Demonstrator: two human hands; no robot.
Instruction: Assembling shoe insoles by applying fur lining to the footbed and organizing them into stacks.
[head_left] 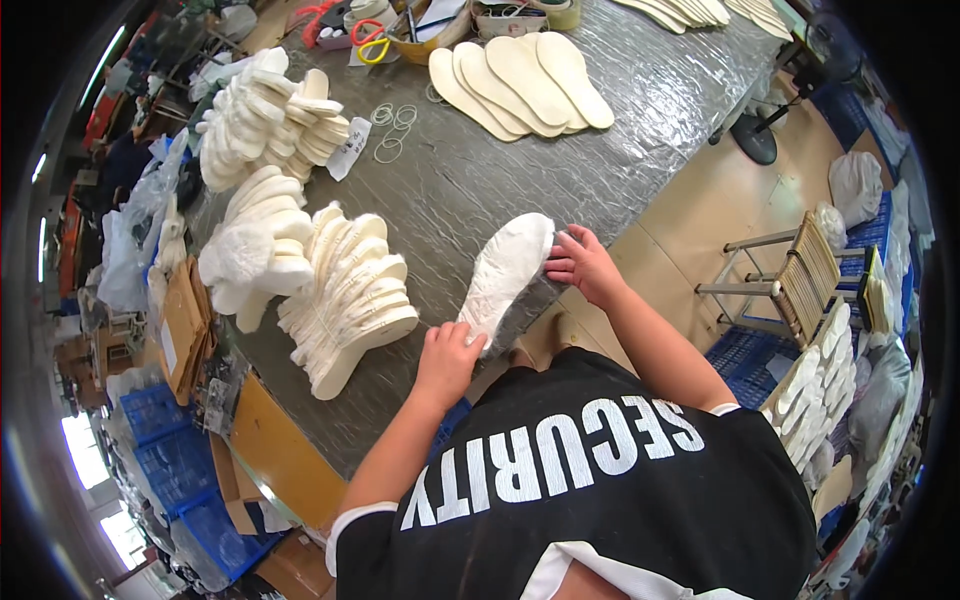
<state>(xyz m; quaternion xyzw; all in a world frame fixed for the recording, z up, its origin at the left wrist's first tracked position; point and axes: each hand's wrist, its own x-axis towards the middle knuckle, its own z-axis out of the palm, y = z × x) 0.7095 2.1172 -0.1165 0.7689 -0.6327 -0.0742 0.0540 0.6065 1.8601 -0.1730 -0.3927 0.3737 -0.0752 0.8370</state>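
A fluffy white insole [505, 265] lies slantwise at the table's near edge, its wide end pointing away from me. My left hand [447, 362] is closed on the narrow near end, fingertips on its upper face. Beside the wide end is my right hand [585, 266], fingers apart, the fingertips at the insole's right edge; whether they press on it is hard to tell. Left of my left hand lies a fanned bundle of cream insoles [350, 295]. A second pile with a furry top [255, 245] sits against it.
Another insole stack [270, 120] stands farther back, near rubber bands [394, 132] and a paper slip [350, 148]. Flat cream insoles [525, 85] fan out at the far side, close to yellow-handled scissors [371, 42]. A woven-seat chair [800, 270] stands on the floor at right.
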